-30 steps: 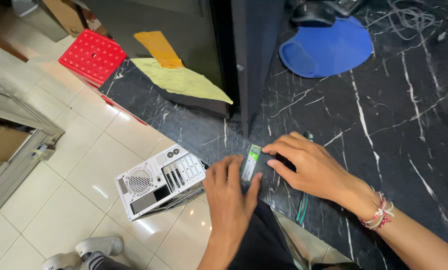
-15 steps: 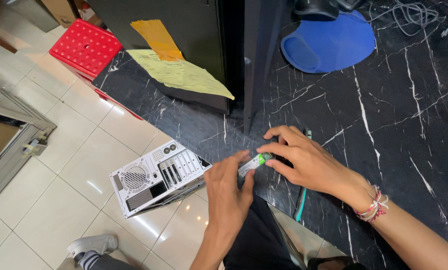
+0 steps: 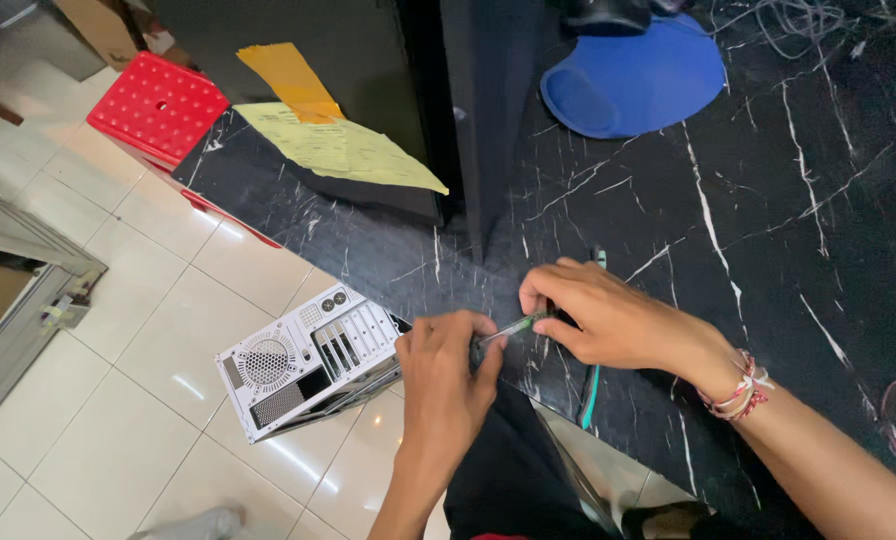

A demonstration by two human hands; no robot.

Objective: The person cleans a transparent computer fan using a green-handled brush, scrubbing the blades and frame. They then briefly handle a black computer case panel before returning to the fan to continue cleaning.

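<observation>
I see a thin, flat green strip [image 3: 516, 326], most likely a memory module seen almost edge-on, held between both hands just above the near edge of the black marble desk [image 3: 768, 200]. It looks slim and pale green with a slight shine along its upper edge; I cannot make out chips, contacts or a label on it. My left hand [image 3: 446, 372] has its grip closed on the strip's left end, thumb and forefinger pinching it, and my right hand [image 3: 608, 320] has its grip closed on the right end, fingers curled over the top. Most of the strip is covered by those fingers, so its full length and its ends are hidden from me. Under the right hand a teal-handled tool [image 3: 591, 395] lies on the desk; its middle is hidden by the hand, with only a tip above the knuckles and the lower shaft showing. On the tiled floor to the left, a white computer case [image 3: 303, 365] lies on its side, its right part cut off by the desk edge and my left hand. A blue mouse pad [image 3: 633, 80] lies farther back on the desk.
</observation>
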